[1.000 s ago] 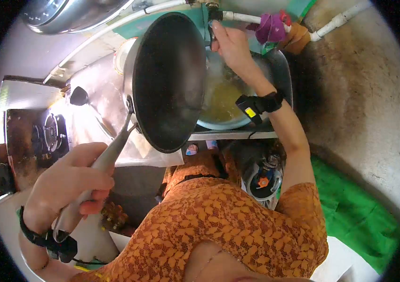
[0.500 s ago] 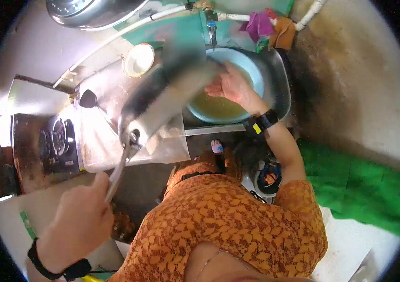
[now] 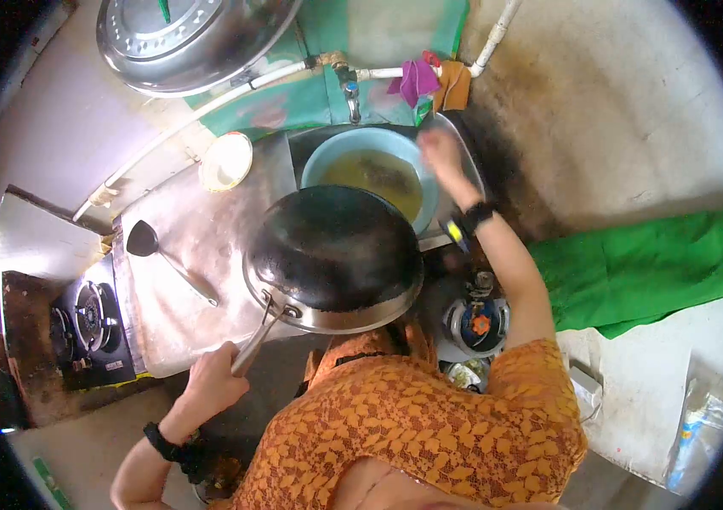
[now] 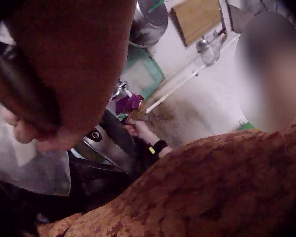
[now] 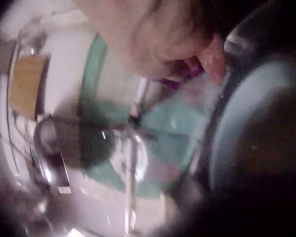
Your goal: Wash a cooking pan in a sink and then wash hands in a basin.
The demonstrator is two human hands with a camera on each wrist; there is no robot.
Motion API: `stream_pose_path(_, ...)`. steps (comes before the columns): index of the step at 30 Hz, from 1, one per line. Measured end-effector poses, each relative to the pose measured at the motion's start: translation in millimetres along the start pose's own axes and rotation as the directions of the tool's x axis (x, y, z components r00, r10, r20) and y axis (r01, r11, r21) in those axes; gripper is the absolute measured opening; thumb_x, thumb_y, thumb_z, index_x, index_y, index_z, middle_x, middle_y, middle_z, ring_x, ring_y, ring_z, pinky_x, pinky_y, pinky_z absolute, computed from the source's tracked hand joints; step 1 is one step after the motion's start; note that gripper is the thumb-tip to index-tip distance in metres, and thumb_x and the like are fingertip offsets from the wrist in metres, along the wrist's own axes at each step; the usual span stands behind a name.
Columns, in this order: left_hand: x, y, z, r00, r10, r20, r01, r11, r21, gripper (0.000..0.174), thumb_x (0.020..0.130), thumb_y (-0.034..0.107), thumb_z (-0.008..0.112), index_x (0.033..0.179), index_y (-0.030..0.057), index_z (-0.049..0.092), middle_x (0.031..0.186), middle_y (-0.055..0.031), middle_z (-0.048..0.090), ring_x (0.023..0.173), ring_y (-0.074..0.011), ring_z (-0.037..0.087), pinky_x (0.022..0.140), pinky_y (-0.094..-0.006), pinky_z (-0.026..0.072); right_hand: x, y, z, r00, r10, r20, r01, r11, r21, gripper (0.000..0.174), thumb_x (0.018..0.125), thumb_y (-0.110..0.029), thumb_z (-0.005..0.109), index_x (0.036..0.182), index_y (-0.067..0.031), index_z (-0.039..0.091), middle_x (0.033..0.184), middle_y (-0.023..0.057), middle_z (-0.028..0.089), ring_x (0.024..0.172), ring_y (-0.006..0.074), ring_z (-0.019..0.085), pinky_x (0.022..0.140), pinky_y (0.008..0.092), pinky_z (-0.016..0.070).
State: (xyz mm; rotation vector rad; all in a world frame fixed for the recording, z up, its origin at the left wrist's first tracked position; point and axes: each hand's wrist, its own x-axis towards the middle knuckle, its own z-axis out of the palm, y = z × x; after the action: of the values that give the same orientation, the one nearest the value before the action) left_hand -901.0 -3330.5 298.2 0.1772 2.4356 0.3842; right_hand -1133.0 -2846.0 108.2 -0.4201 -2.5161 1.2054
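Observation:
My left hand (image 3: 213, 382) grips the metal handle (image 3: 253, 344) of a frying pan (image 3: 336, 246). Its blackened underside faces up, in front of the sink. In the left wrist view, that hand's fingers (image 4: 27, 131) wrap the handle. Past the pan lies a light blue basin (image 3: 317, 161) in the sink, holding cloudy yellowish water (image 3: 408, 183). Over the basin's right side is my right hand (image 3: 444, 160), blurred and close to the sink rim. In the right wrist view its fingers (image 5: 214, 59) hang loosely bent, with no object visible between them.
A tap (image 3: 352, 100) stands behind the basin, with purple (image 3: 417, 81) and brown cloths (image 3: 453, 85) on the pipe. On the counter left lie a spatula (image 3: 145, 238) and a white bowl (image 3: 227, 161). Beyond is a gas stove (image 3: 93, 314). Green cloth (image 3: 634, 263) hangs right.
The pan has turned from showing its dark inside to underside up and come nearer the body. My right hand has moved from the tap, across the basin, to the sink's right side.

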Motion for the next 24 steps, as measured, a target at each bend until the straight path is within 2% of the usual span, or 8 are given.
stream_pose_path(4, 19, -28, 58, 0.995, -0.04, -0.095, 0.027, 0.99, -0.136, 0.028, 0.065, 0.014, 0.065, 0.088, 0.0035, 0.054, 0.079, -0.0219, 0.062, 0.083, -0.0416, 0.059, 0.07, -0.0465, 0.0462, 92, -58, -10, 0.944, 0.282, -0.17, -0.2, 0.901, 0.384, 0.04, 0.073, -0.04, 0.072, 0.087, -0.0024, 0.07, 0.084, 0.0146, 0.069, 0.078, 0.0277, 0.065, 0.072, 0.0385, 0.048)
stream_pose_path(7, 26, -28, 83, 0.988, -0.097, -0.119, 0.075, 0.98, -0.182, 0.022, 0.067, 0.012, 0.062, 0.086, 0.0034, 0.054, 0.077, -0.0223, 0.061, 0.079, -0.0424, 0.059, 0.067, -0.0467, 0.0461, 114, -53, 1, 0.938, 0.095, -0.334, -0.003, 0.964, 0.266, 0.031, 0.068, -0.027, 0.077, 0.085, -0.0018, 0.069, 0.078, 0.01, 0.067, 0.074, 0.0214, 0.063, 0.068, 0.0348, 0.0475)
stream_pose_path(10, 33, -51, 114, 0.988, 0.034, -0.15, -0.078, 0.953, -0.293, 0.017, 0.066, 0.007, 0.059, 0.081, 0.0006, 0.051, 0.073, -0.0246, 0.058, 0.073, -0.0457, 0.056, 0.06, -0.0452, 0.045, 80, -89, -41, 0.99, -0.066, -0.121, 0.135, 0.655, 0.744, 0.006, 0.069, -0.007, 0.063, 0.075, -0.0047, 0.062, 0.074, 0.0065, 0.06, 0.072, 0.0196, 0.06, 0.064, 0.0343, 0.0487)
stream_pose_path(14, 37, -56, 115, 0.966, 0.01, 0.26, 0.197, 0.623, -0.757, 0.016, 0.075, 0.004, 0.064, 0.086, 0.0014, 0.053, 0.061, -0.0018, 0.052, 0.045, -0.0099, 0.048, 0.04, -0.0269, 0.0403, -34, -161, -87, 0.981, -0.128, 0.148, -0.091, 0.376, 0.922, 0.038, 0.07, -0.009, 0.055, 0.107, 0.0012, 0.055, 0.105, 0.0131, 0.061, 0.095, 0.0266, 0.061, 0.084, 0.0372, 0.051)
stream_pose_path(17, 39, -61, 106, 0.884, 0.126, 0.45, 0.349, 0.463, -0.815, 0.017, 0.079, 0.007, 0.066, 0.087, 0.0019, 0.053, 0.061, -0.0002, 0.051, 0.044, -0.0084, 0.047, 0.038, -0.0253, 0.0373, -140, -195, -54, 0.789, -0.442, 0.427, 0.106, 0.782, 0.614, 0.054, 0.067, -0.007, 0.052, 0.121, -0.0017, 0.051, 0.115, 0.0139, 0.059, 0.109, 0.0304, 0.057, 0.098, 0.0413, 0.0422)
stream_pose_path(18, 39, -63, 108, 0.878, 0.142, 0.456, 0.368, 0.41, -0.835, 0.017, 0.079, 0.008, 0.066, 0.088, 0.0022, 0.053, 0.061, 0.0, 0.05, 0.044, -0.0081, 0.046, 0.038, -0.0249, 0.0362, -160, -200, -37, 0.422, -0.736, 0.529, 0.653, 0.652, 0.386, 0.054, 0.068, -0.006, 0.05, 0.122, -0.0034, 0.051, 0.116, 0.0136, 0.059, 0.114, 0.0309, 0.053, 0.102, 0.0424, 0.0366)
stream_pose_path(20, 41, -70, 116, 0.865, 0.187, 0.466, 0.399, 0.307, -0.864, 0.019, 0.079, 0.009, 0.067, 0.09, 0.0028, 0.053, 0.06, 0.0005, 0.049, 0.043, -0.0076, 0.044, 0.038, -0.024, 0.034, -226, -203, 19, 0.129, -0.788, 0.602, 0.933, 0.303, 0.196, 0.039, 0.077, -0.02, 0.057, 0.111, -0.003, 0.059, 0.112, 0.0157, 0.06, 0.11, 0.0329, 0.053, 0.096, 0.0427, 0.0391)
stream_pose_path(24, 46, -75, 140, 0.917, 0.141, 0.374, 0.291, 0.404, -0.867, 0.022, 0.077, 0.004, 0.064, 0.096, 0.0012, 0.054, 0.059, 0.0008, 0.047, 0.041, -0.0083, 0.041, 0.035, -0.0245, 0.0316, -270, -184, 101, 0.058, -0.716, 0.695, 0.861, 0.389, 0.329, 0.044, 0.085, -0.042, 0.057, 0.097, 0.0007, 0.059, 0.093, 0.0198, 0.059, 0.089, 0.0344, 0.058, 0.083, 0.0457, 0.0442)
